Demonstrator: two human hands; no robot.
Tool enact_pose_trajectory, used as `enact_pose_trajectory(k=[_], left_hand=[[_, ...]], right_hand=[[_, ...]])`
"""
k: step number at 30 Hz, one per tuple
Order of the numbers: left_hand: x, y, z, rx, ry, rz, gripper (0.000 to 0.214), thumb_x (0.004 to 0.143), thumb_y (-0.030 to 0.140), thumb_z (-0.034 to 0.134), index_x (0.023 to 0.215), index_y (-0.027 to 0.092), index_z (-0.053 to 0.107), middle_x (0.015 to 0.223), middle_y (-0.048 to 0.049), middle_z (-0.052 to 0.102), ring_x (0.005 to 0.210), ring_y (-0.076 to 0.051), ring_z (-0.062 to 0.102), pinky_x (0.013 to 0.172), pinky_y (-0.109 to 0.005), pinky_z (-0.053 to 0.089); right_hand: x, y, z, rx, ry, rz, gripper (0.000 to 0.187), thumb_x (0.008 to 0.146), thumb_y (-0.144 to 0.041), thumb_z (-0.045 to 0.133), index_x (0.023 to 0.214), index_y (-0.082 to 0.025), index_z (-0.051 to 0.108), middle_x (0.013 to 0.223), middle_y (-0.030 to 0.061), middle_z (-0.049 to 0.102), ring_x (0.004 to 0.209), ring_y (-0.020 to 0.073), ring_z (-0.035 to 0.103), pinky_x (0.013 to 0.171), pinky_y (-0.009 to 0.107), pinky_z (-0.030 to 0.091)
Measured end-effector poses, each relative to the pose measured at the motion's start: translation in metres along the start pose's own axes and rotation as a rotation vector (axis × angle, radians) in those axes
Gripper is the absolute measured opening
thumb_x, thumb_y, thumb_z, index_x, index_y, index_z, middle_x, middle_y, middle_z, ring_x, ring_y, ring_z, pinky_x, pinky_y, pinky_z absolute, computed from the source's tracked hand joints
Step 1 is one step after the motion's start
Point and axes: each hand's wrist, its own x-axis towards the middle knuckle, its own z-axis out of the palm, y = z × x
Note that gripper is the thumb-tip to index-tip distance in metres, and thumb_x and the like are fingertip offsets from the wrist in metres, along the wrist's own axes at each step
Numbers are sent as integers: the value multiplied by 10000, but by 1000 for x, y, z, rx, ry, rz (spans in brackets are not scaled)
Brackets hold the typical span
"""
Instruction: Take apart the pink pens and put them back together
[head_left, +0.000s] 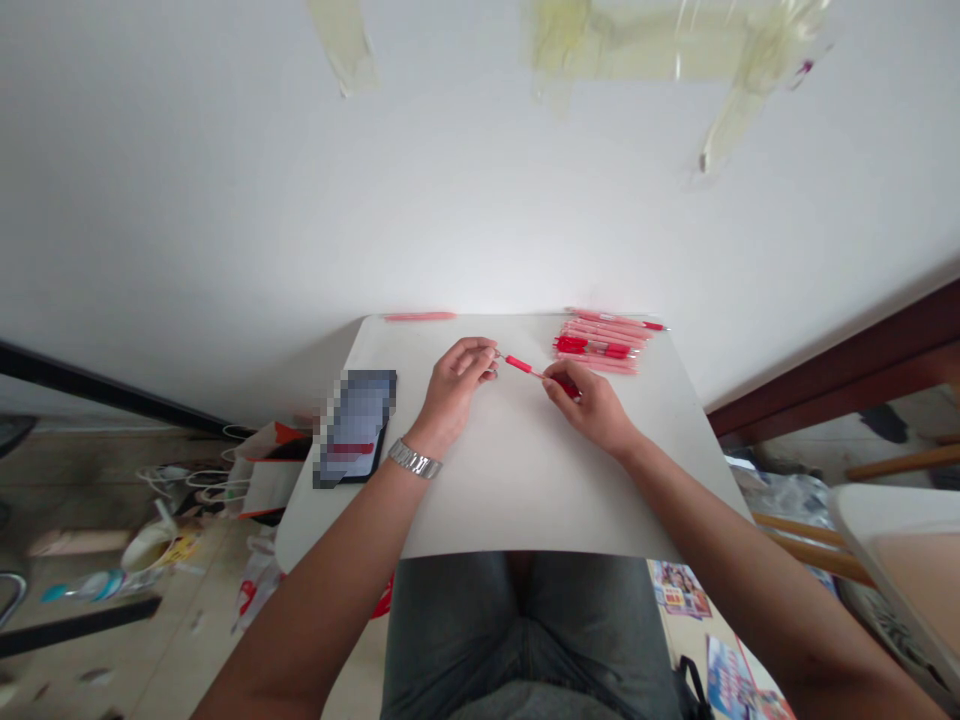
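Left hand [459,375], right hand [590,398], red pen [519,364] between

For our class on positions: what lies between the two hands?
In the head view, a slim red pen part bridges the left hand and right hand.

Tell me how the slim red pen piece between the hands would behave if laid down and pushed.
The slim red pen piece would probably roll, since its red section looks round. It is likely light, being so thin and held just by the fingers of the right hand. It seems fairly stiff, as its visible length runs straight.
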Motion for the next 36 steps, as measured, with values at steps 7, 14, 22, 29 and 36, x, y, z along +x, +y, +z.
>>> enact_pose_trajectory(k=[7, 14, 22, 29, 36], left_hand=[[0, 2, 1, -3, 1, -9, 296, 849, 434, 859, 1036, 232, 750, 998, -27, 717, 888, -131, 663, 825, -265, 535], [-1, 0, 0, 42, -24, 17, 275, 870, 428, 841, 1045, 237, 751, 1033, -29, 721, 904, -137, 669, 842, -269, 531], [-2, -1, -1, 91, -79, 48, 291, 890, 454, 821, 1059, 228, 750, 1061, -48, 739, 909, -153, 666, 872, -296, 531], [-2, -2, -1, 95, -90, 40, 287, 885, 449, 829, 1057, 231, 758, 1031, -37, 730, 899, -148, 650, 879, -294, 519], [-3, -1, -1, 93, -117, -16, 303, 872, 463, 832, 1059, 236, 760, 1026, -37, 721, 947, -161, 650, 890, -290, 513]], right_hand=[[-1, -1, -1, -5, -6, -4, 216, 1060, -430, 563, 1023, -225, 620, 831, 15, 652, 700, 161, 528, 670, 312, 421], [0, -3, -1, -2, -3, 3, 260, 1062, -479, 553, 1027, -231, 621, 835, 24, 663, 702, 170, 543, 675, 319, 433], [0, -3, -1, 1, 0, -11, 288, 1065, -505, 543, 1031, -231, 625, 841, 32, 670, 705, 173, 548, 676, 321, 439], [0, -3, 0, 6, -9, -7, 230, 1062, -446, 558, 1025, -227, 615, 833, 18, 658, 699, 162, 538, 673, 312, 425], [0, -3, 0, 2, -12, -8, 264, 1064, -479, 546, 1040, -227, 623, 832, 26, 670, 699, 167, 550, 670, 314, 440]])
